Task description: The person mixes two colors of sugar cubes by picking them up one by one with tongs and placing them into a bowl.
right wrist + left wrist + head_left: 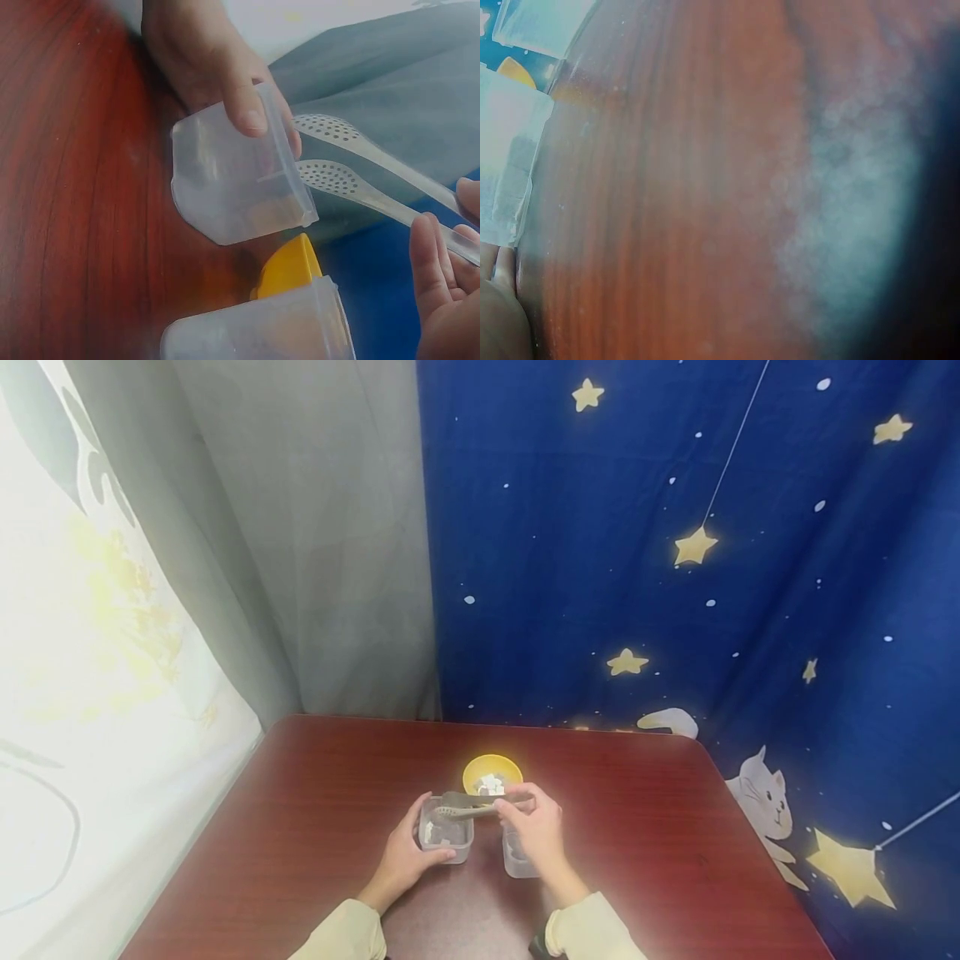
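My left hand (405,856) grips a clear plastic container (459,853), thumb along its near side. A few small pale pieces show inside it. With my right hand (543,828) I hold a pair of tongs (386,201) whose perforated ends (330,177) stand apart over the container's mouth. No piece is visible between those ends. Just below my right hand is a second clear container (519,866), partly covered by the hand. Behind both containers sits a yellow bowl (472,772) with several white pieces (491,784) in it.
Everything stands on a dark red wooden table (337,777) with rounded corners. A grey curtain (337,527) and a blue star-patterned curtain (562,568) hang behind it. A pale, bright curtain (112,693) hangs at the left.
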A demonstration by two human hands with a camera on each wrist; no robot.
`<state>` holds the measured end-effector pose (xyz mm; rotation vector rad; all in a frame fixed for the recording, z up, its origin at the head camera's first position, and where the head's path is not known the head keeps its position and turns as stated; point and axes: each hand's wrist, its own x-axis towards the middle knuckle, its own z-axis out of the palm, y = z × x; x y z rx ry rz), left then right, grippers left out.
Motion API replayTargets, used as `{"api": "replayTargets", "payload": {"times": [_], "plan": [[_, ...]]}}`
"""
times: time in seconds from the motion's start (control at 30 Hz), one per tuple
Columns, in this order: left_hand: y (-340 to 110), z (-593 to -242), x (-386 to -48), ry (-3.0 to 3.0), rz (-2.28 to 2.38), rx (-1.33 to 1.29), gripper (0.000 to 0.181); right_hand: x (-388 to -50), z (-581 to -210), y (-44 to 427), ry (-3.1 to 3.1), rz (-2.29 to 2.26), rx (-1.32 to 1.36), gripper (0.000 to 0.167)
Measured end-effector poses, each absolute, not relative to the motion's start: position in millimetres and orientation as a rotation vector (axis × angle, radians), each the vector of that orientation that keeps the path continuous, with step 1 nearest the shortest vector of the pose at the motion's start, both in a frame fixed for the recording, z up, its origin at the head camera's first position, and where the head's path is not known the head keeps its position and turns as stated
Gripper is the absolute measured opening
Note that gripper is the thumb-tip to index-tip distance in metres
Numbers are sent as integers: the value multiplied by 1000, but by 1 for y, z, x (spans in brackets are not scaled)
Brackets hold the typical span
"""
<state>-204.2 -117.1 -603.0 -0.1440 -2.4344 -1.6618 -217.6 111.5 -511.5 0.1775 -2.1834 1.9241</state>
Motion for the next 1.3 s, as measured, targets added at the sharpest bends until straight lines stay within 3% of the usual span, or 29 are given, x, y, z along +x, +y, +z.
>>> {"api": "replayTargets", "payload": {"times": [0.27,0.53,0.73,1.3], "plan": [[-119,-604,-205,-2448,-1631,-154,110,-219,-514,110,-2339,1845,250,26],[-119,-605,-204,-2445,-1629,-159,110,-217,-508,106,-2698,1336,365,24],[-117,-603,-203,-2434,-1649,-170,109,-220,-511,100,-2614,1377,536,24],[-117,-603,-203,-2469,-1591,-154,111,-219,-518,97,-2535,1417,370,18]]}}
